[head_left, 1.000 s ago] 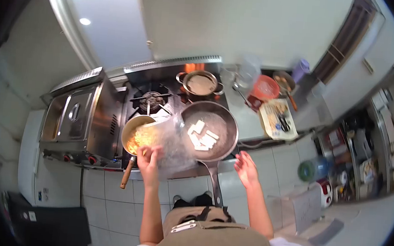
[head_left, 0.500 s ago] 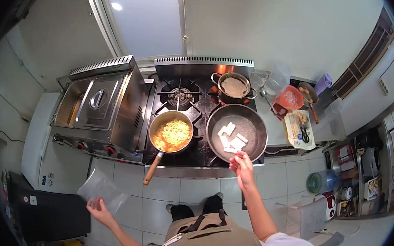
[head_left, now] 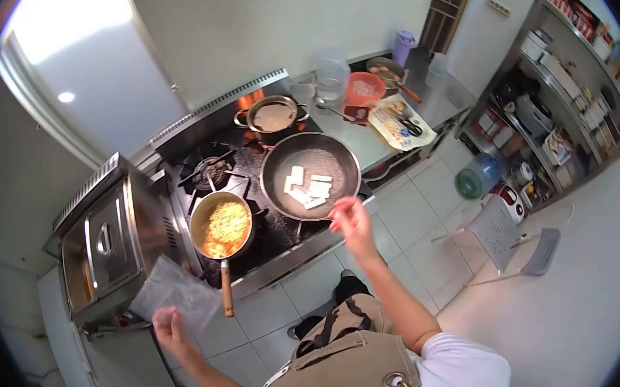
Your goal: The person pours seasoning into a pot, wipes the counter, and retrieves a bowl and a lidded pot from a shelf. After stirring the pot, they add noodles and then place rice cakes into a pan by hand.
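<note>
A clear plastic bag hangs from my left hand, whose fingers are closed on its edge. My right hand is at the front rim of a wide dark pan, fingers pinched together; what they hold, if anything, is too small to make out. Several white sticks lie in that pan. Left of it on the stove, a saucepan with a wooden handle holds yellow noodles in reddish broth.
Behind the wide pan stands a pot of cloudy liquid. On the right counter are a red bowl, a tray with scissors and a pan of eggs. A steel food warmer stands left; a chair is at right.
The view has turned to the right, bringing more shelving into sight. More white sticks lie grouped in the wide pan. My left hand and the bag are nearer the saucepan.
</note>
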